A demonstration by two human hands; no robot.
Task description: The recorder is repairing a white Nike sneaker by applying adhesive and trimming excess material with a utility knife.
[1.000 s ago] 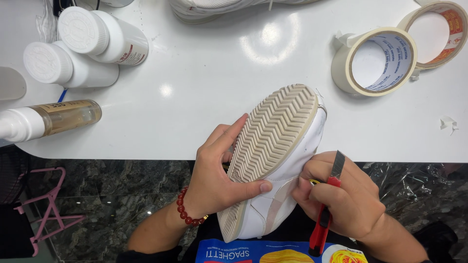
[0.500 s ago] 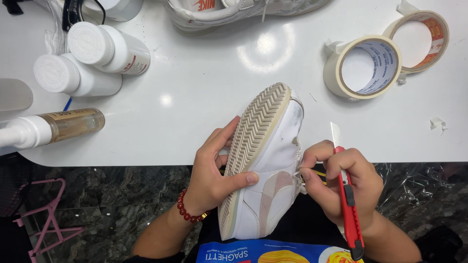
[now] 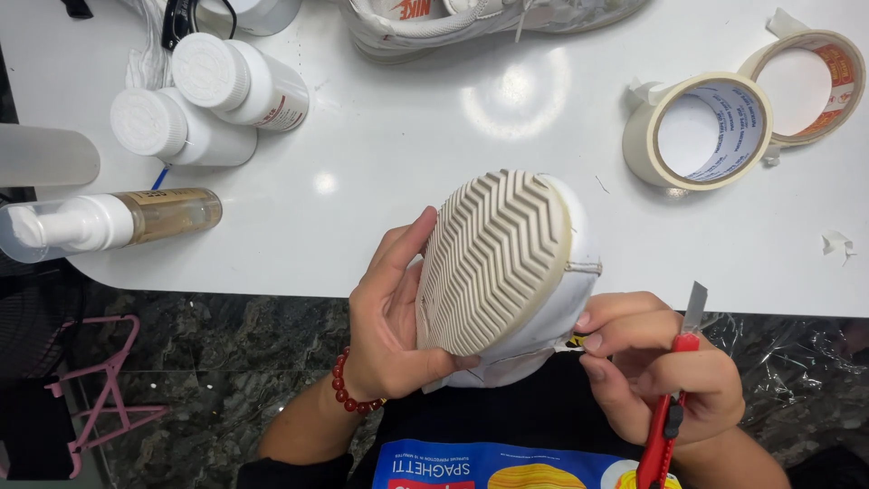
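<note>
the right hand (image 3: 656,376) at 5 o'clock, closed around a red utility knife (image 3: 670,407), has come off the white shoe (image 3: 507,272), which the left hand (image 3: 389,317) has turned sole-up; beyond, tape rolls (image 3: 701,131) at 1 o'clock.

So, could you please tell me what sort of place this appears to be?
Probably a shoe cleaning or repair bench: a white sneaker held sole-up, masking tape rolls, and white bottles on a white table.

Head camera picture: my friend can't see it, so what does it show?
A left hand holds a white sneaker sole-up over a white table's edge, while the right hand grips a red utility knife beside it. On the table lie two tape rolls, white bottles and another sneaker.
</note>
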